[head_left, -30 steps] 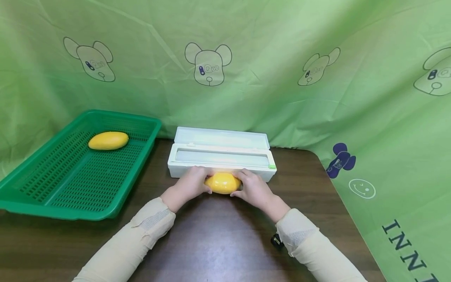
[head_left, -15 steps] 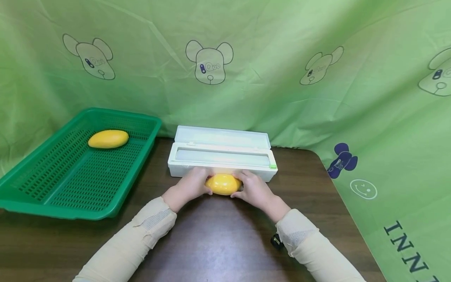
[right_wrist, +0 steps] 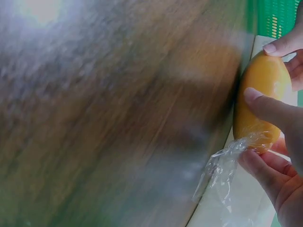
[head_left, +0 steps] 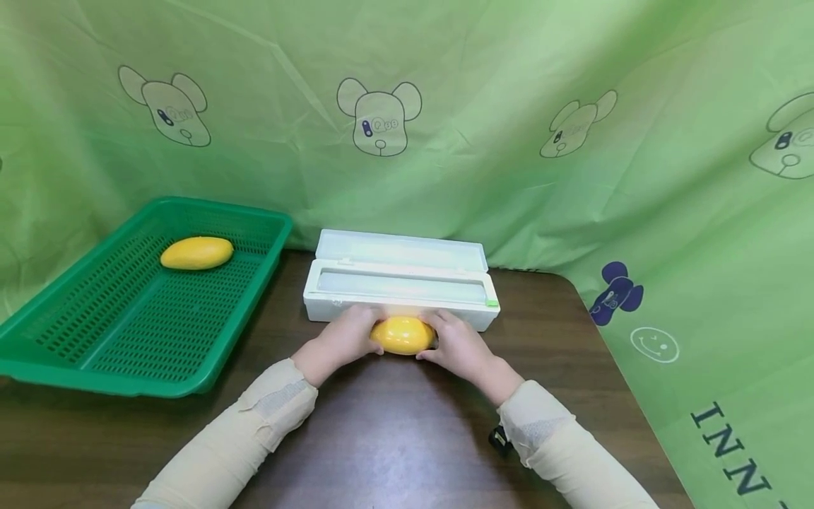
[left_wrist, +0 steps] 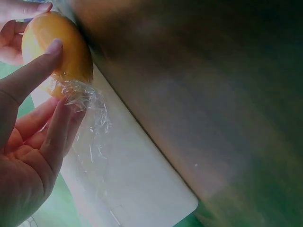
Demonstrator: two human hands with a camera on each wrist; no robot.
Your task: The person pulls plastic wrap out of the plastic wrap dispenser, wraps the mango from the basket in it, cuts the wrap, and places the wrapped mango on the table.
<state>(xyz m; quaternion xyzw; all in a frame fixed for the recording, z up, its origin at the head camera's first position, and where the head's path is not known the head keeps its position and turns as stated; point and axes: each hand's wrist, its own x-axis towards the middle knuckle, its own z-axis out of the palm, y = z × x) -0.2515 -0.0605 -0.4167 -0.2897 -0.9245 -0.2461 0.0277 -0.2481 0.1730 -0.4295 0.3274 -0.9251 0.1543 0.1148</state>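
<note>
Between two hands: the fruit [head_left: 403,335], yellow and glossy, lying lengthwise from side to side along the near side of the white box [head_left: 331,309]; whether its underside touches the tabletop [head_left: 394,431] I cannot tell.
Left hand [head_left: 346,335]: holding the fruit's left end, thumb on its near side, fingertips at the tip where film [left_wrist: 85,97] bunches.
Right hand [head_left: 459,346]: holding the opposite end the same way, with more film crumpled at the fingertips and trailing off; how much of the fruit it covers is hard to see.
Fruit's handling: probably firm and of modest weight; the smooth, rounded skin may slip, so both tapered ends, thumb against fingers, look the safest hold. If ripe, it could bruise under hard pressure.
Film's handling: likely very light, limp and clinging, easy to tear; best pinched at the bunched ends.
White box: just beyond the hands, lid [head_left: 400,251] raised at the back, a green tab [head_left: 492,303] at its right end.
Green basket [head_left: 127,386]: on the left, well apart from the hands, with a second fruit [head_left: 197,253] lying near its far end.
Backdrop: green cloth [head_left: 477,191] printed with bear-like heads.
</note>
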